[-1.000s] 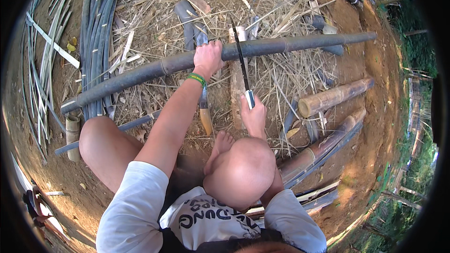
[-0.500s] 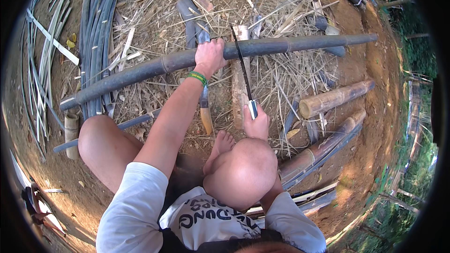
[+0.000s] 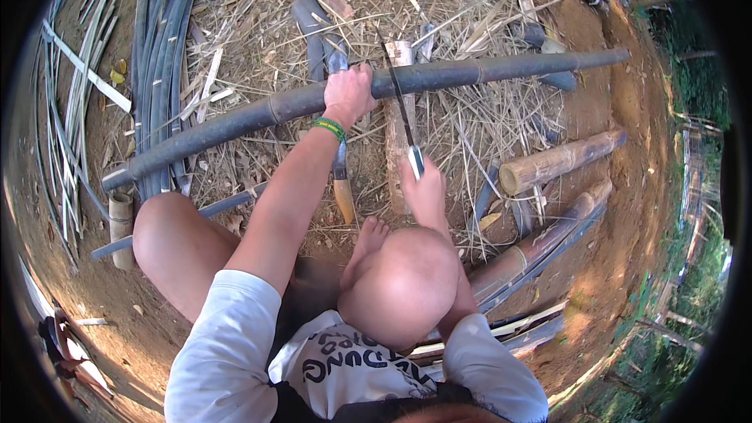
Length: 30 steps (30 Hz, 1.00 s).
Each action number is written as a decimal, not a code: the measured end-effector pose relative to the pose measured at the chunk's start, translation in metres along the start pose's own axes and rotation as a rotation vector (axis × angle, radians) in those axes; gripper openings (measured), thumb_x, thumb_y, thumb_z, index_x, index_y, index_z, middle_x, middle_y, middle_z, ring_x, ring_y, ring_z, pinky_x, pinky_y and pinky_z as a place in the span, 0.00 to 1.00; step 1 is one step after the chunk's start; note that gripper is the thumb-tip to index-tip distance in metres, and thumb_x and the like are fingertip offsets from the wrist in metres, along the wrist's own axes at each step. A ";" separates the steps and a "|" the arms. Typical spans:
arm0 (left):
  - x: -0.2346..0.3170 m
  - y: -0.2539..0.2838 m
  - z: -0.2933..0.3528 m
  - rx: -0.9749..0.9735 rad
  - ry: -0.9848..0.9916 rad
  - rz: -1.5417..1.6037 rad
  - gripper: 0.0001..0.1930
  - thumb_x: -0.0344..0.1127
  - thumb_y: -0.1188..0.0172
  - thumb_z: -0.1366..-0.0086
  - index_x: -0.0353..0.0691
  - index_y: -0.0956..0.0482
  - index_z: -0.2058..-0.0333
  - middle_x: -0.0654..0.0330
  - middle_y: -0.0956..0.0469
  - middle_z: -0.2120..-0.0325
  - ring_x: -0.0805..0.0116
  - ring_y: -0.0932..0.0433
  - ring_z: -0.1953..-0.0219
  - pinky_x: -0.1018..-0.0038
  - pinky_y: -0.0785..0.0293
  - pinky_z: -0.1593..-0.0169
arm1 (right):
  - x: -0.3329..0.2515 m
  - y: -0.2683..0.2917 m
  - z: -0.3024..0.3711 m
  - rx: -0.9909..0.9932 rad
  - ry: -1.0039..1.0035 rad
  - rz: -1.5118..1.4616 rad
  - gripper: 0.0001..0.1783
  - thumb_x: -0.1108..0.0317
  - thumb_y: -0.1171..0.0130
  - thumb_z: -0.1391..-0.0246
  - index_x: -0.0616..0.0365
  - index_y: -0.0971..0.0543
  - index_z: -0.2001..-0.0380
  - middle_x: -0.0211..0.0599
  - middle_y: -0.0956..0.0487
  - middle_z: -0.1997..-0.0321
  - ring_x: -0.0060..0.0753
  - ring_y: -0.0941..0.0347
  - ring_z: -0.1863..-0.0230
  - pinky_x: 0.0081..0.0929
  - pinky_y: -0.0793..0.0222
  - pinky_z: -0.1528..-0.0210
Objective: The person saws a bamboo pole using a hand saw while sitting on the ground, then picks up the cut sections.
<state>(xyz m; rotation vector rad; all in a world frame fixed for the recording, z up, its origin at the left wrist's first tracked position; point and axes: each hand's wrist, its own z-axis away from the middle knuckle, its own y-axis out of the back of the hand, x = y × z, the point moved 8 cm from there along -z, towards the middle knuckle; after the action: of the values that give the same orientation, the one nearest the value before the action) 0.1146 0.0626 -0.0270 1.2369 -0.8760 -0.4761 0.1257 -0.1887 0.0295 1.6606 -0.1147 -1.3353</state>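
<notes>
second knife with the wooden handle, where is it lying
In the head view the second knife lies on the straw-covered ground near the middle, under the left hand's wrist, just left of the wooden block and ahead of the bare foot.

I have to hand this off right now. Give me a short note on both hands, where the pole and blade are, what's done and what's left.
Left hand: gripping the long dark bamboo pole, holding it across the wooden block.
Right hand: closed on the handle of the long knife, whose blade crosses the pole just right of the left hand.
A second, wooden-handled knife lies on the straw below the left wrist.
Done: no cut is visible in the pole.
Left: the cut at the blade, judging by its position.
</notes>
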 end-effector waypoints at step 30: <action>0.004 0.019 -0.022 -0.223 -0.033 -0.022 0.27 0.53 0.26 0.54 0.44 0.12 0.57 0.48 0.12 0.60 0.51 0.12 0.56 0.60 0.15 0.50 | 0.013 0.004 0.021 -0.011 -0.041 0.033 0.19 0.57 0.40 0.35 0.67 0.18 0.57 0.65 0.18 0.71 0.71 0.17 0.63 0.58 0.23 0.60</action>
<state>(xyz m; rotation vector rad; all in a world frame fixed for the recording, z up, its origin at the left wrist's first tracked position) 0.1317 0.0782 -0.0091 1.0377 -0.8144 -0.5972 0.1162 -0.2112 0.0242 1.6156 -0.1578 -1.3435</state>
